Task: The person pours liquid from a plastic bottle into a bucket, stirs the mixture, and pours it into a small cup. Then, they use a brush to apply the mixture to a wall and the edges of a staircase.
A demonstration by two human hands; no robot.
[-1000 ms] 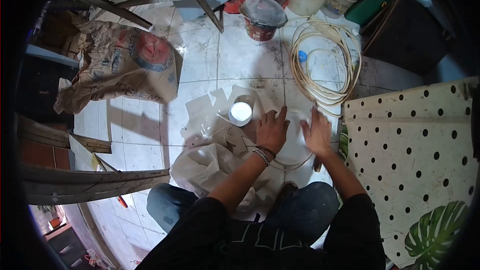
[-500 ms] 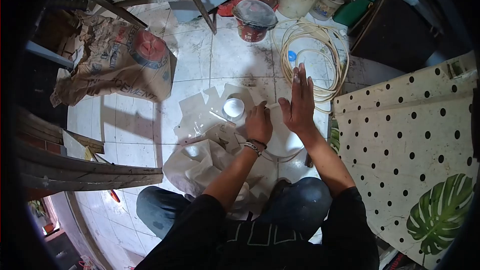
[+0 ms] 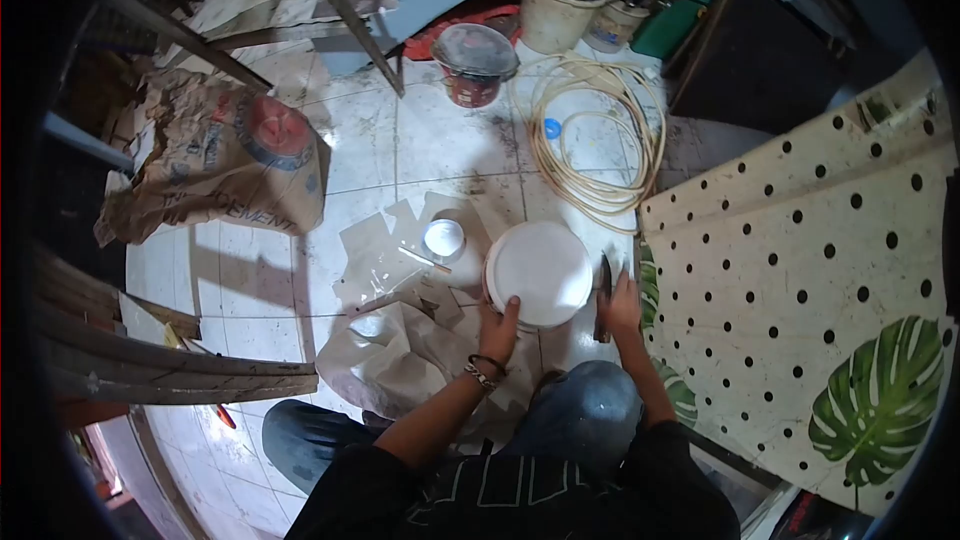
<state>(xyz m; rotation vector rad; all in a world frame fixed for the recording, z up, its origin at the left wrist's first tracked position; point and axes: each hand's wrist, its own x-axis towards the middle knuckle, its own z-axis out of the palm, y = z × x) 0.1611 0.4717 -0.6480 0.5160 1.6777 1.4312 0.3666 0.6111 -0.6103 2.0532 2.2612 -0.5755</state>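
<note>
White glossy floor tiles [image 3: 440, 140], scuffed and dusty, fill the scene, with a cream black-dotted sheet with green leaf prints [image 3: 800, 250] on the right, a crumpled brown paper cement sack [image 3: 215, 165] on the left and a coiled cream hose [image 3: 590, 135] beyond. Just before the crouching person's knees stands a white round plastic bucket [image 3: 538, 272], lidded. The left hand [image 3: 499, 327] lies open with its fingers on the near rim, the right hand [image 3: 622, 306] curls around a narrow dark tool [image 3: 603, 283] just beside it, and a small round white tin [image 3: 444, 237] sits near.
</note>
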